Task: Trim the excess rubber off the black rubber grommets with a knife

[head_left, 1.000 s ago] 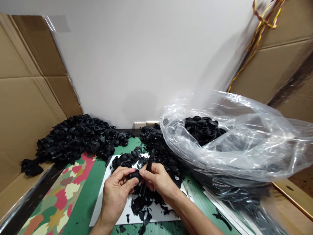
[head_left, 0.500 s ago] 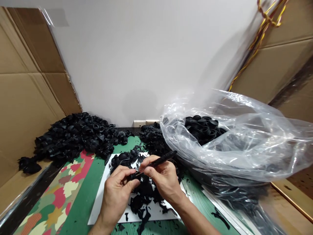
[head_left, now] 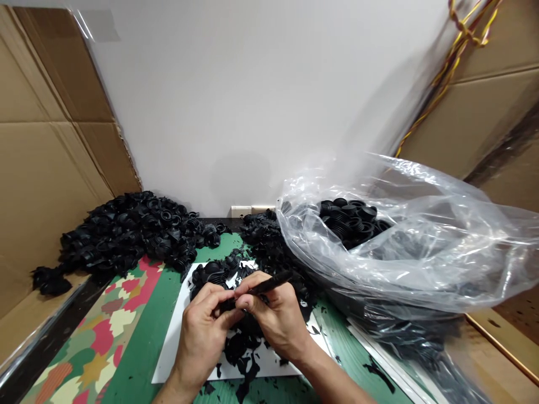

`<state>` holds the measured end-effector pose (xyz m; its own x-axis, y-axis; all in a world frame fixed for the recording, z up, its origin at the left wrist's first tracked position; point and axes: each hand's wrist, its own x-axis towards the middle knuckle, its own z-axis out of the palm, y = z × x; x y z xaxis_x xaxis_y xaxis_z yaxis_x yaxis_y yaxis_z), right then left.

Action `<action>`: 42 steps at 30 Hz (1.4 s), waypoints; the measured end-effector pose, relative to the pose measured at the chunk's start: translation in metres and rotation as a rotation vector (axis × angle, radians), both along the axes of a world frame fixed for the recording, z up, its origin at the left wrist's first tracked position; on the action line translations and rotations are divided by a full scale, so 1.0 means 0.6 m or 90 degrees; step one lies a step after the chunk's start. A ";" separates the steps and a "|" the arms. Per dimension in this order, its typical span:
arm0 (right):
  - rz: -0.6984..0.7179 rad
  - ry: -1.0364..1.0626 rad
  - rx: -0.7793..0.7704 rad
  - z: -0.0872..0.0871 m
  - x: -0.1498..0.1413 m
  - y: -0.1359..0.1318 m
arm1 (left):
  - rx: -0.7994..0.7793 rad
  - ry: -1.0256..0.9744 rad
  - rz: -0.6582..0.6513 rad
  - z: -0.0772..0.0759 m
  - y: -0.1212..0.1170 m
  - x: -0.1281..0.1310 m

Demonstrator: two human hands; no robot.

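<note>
Head view: left hand pinches small black rubber piece, mostly hidden, above littered white sheet. Right hand grips black pen-shaped tool; fingertips close beside left hand's. Piece judged light, soft, springy, not fragile; best pinched by sides, clear of tool tip. Against half second earlier: tool handle lower, right hand closer in, thin tip now concealed.

The left hand hid most of the black piece; the right hand covered the tip of the tool. The bottom edge cut both forearms, the right edge the bag, the top edge the wires. Scraps hid part of the sheet.
</note>
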<state>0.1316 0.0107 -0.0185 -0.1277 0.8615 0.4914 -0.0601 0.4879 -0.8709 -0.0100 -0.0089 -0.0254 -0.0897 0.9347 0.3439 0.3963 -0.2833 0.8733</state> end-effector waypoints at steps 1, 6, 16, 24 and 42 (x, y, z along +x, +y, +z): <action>-0.012 -0.013 0.029 0.000 -0.001 -0.001 | 0.003 0.001 -0.003 0.001 0.000 0.001; -0.155 -0.048 0.117 -0.008 0.011 0.015 | -0.026 -0.072 0.002 0.002 -0.001 0.004; 0.012 -0.012 -0.112 -0.005 0.000 0.012 | -0.274 -0.509 0.043 0.037 0.006 0.000; -0.044 -0.045 -0.087 -0.001 -0.034 -0.001 | -0.288 -0.344 0.019 0.035 0.000 -0.009; 0.148 0.344 -0.488 -0.014 -0.038 0.001 | -0.154 -0.344 0.065 0.003 0.005 -0.013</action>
<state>0.1086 0.0111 -0.0269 -0.2576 0.9544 -0.1507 -0.5692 -0.2759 -0.7746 -0.0178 -0.0061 -0.0237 -0.2854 0.9584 0.0028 -0.1069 -0.0347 0.9937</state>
